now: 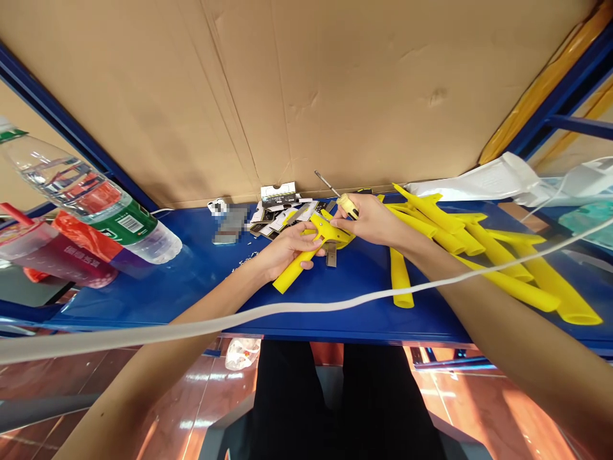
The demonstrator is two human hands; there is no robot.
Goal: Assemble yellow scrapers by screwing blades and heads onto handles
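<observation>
Yellow tool above the blue table, handle toward 7 o'clock, metal plate toward 6. Left hand curls round the handle. Right hand closes on screwdriver, shaft toward 11, fingertips by the tool's head. Advice: brace handle firmly, fingers off plate edge, screwdriver tip pointing clear.
</observation>
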